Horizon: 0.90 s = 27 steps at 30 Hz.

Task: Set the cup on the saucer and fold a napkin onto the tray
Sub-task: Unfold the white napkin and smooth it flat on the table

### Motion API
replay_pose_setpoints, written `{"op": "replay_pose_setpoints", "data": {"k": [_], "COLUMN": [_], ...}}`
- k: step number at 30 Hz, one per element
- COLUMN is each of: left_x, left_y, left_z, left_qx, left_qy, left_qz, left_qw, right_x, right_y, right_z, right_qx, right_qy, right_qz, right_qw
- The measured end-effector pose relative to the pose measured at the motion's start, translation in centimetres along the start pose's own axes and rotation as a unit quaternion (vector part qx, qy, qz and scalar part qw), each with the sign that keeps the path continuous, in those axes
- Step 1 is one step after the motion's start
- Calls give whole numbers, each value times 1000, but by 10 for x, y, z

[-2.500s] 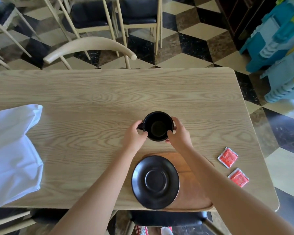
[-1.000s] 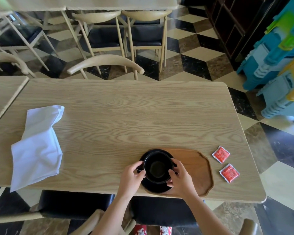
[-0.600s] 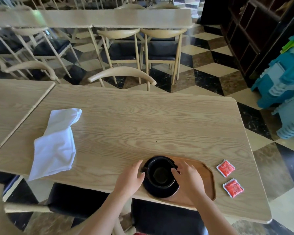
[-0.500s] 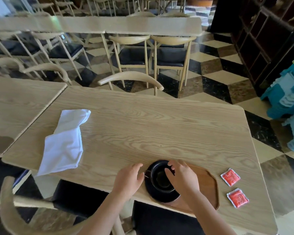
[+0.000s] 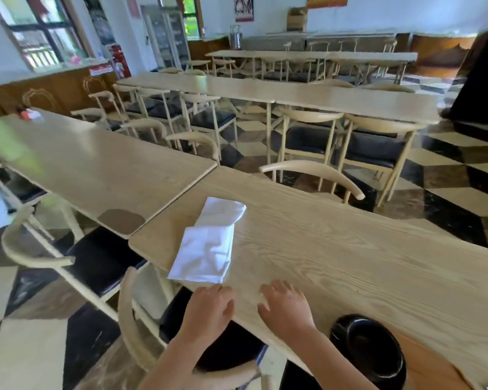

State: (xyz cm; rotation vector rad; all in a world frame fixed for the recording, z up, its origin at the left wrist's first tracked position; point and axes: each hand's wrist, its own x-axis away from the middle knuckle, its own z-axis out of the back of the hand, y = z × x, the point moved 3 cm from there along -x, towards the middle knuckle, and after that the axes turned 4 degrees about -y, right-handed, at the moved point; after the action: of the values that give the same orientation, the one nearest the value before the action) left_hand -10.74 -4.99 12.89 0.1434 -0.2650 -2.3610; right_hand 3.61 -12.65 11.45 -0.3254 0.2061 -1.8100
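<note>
The table [image 5: 335,249] runs out ahead of both hands, with a second table [image 5: 96,164] butted against it further to the left. At the right hand's wrist side, on the near right corner, sits the tray [image 5: 431,367], carrying the saucer [image 5: 397,372] with the cup [image 5: 364,343] standing on it, so that step looks finished. The napkin [image 5: 206,243] lies loosely bundled just ahead of the left hand, near the table's left end. The left hand [image 5: 209,312] is at the near edge, fingers spread and empty, almost touching the napkin's near hem. The right hand [image 5: 285,308] lies flat and open on the wood beside it, holding nothing, the two a little apart. The napkin step seems to be starting; next calls for pinching the cloth, squaring the folds, then carrying it right to the tray's bare part
</note>
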Motion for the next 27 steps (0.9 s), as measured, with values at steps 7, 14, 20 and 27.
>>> {"op": "replay_pose_setpoints", "data": {"k": [7,14,20,27], "left_x": [34,41,7,-47], "left_y": [-128,-207,-224,-222], "left_z": [21,43,28,-14], "left_qx": [41,33,44,25], "left_qy": [13,8,-12,-87], "left_qz": [-3,-43,-41,-65], "left_qw": [999,999,998,994], "right_x": [-47,-72,-90,-134], "right_y": [-109,-166,-160,-121], "right_z": [-42,-63,-75,-103], "right_qx": [-8,-29,-23,-38], "right_qy": [-5,15,4,-24], "right_qz": [-23,-82,-119,-164], "right_qw": [1000,996,993,985]}}
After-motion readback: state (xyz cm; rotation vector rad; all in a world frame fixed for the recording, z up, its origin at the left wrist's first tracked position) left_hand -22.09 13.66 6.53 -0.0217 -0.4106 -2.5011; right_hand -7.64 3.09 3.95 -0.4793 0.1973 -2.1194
